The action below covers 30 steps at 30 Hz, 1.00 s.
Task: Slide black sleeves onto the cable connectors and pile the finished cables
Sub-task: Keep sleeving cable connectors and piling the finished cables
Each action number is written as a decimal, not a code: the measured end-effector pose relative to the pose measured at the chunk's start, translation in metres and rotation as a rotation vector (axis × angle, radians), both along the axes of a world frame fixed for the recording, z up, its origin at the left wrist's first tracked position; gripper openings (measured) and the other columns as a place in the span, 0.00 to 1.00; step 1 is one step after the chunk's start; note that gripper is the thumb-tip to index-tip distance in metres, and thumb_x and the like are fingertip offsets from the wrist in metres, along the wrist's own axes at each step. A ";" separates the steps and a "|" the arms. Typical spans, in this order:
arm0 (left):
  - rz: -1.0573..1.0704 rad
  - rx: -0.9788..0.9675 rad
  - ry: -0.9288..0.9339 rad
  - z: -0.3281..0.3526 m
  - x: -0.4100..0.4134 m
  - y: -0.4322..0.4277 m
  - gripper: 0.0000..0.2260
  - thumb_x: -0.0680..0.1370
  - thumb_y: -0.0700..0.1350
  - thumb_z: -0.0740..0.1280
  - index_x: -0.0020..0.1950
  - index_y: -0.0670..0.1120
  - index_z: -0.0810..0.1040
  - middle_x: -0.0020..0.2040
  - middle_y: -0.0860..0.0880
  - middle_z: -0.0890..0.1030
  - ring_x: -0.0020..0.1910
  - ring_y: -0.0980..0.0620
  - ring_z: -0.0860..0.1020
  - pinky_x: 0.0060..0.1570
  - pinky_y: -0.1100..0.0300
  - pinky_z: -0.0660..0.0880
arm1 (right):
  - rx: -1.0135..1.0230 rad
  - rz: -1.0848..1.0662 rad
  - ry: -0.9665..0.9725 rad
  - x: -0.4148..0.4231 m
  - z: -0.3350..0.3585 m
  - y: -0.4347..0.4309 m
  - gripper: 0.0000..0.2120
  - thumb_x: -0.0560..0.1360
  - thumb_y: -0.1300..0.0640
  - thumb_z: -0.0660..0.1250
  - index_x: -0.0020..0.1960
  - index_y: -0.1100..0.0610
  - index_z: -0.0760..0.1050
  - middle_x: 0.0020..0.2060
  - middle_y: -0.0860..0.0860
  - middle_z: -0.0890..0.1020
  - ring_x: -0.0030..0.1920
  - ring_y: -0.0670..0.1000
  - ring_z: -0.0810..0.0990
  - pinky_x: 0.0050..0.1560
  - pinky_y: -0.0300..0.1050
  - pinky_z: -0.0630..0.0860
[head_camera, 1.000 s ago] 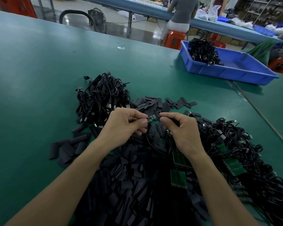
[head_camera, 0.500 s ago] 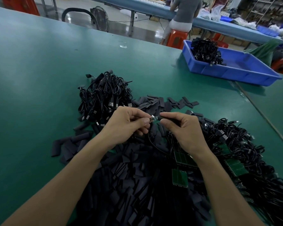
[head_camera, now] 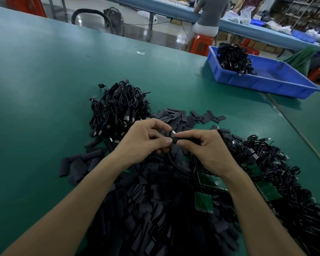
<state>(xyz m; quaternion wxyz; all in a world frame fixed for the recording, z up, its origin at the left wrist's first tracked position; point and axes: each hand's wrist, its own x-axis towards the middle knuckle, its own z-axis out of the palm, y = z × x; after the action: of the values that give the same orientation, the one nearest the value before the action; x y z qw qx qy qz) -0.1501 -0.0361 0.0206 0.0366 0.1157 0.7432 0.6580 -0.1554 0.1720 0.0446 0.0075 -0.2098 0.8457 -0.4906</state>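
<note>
Black sleeve (head_camera: 185, 140), crosswise in right hand (head_camera: 206, 151), faces connector (head_camera: 173, 132) in left hand (head_camera: 144, 142).

Matt black sleeves (head_camera: 155, 209) and glossy cables (head_camera: 118, 108) cover a smooth green table (head_camera: 44, 89); beyond, a shiny blue plastic tray (head_camera: 262, 85).

Blue bin (head_camera: 266, 85) on green table (head_camera: 44, 71). Red stool (head_camera: 201, 43) with seated person (head_camera: 210, 13) behind bin; fan (head_camera: 114, 19) well left.

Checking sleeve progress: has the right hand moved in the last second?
Yes. Against the green boards under its wrist, the right hand edged left, pushing the black sleeve over the connector in the left hand.
</note>
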 end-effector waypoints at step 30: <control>0.016 -0.303 0.104 -0.004 0.001 -0.002 0.10 0.79 0.52 0.69 0.39 0.53 0.83 0.35 0.55 0.85 0.24 0.60 0.69 0.26 0.63 0.66 | -0.156 -0.092 -0.011 0.008 -0.010 -0.002 0.09 0.77 0.63 0.71 0.49 0.49 0.83 0.36 0.47 0.86 0.34 0.44 0.83 0.36 0.34 0.76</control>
<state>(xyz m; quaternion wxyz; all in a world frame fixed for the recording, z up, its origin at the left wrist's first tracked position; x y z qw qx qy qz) -0.1493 -0.0382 0.0170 0.0098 0.1368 0.8357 0.5318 -0.1474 0.1695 0.0342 -0.0271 -0.1679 0.8135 -0.5561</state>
